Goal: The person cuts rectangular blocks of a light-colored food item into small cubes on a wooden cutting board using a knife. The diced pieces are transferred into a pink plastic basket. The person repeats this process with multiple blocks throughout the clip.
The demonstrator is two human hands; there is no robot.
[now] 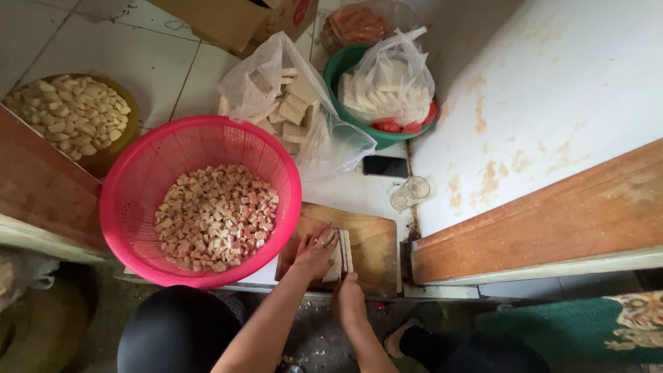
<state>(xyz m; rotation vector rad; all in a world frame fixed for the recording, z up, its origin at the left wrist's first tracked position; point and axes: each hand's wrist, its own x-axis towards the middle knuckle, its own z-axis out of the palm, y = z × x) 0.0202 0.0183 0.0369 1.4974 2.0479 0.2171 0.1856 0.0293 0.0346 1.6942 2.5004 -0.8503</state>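
A wooden cutting board (373, 242) lies on the tiled floor with a pale slab block (343, 252) on it. My left hand (315, 253) presses flat on the block's left side, a ring on one finger. My right hand (348, 295) is closed at the block's near end, gripping what looks like a knife handle; a thin dark blade line runs into the block. Just to the left stands a pink plastic basket (138, 162) holding many small pinkish-tan cubes (214, 217).
A yellow bowl (128, 128) of pale chunks sits far left. Behind the basket are a clear bag of slabs (293, 103), a green basin (342, 65) with bagged white slabs, a cardboard box (235, 21), a phone (385, 166) and a tipped glass (409, 192). A wooden plank (552, 214) lies right.
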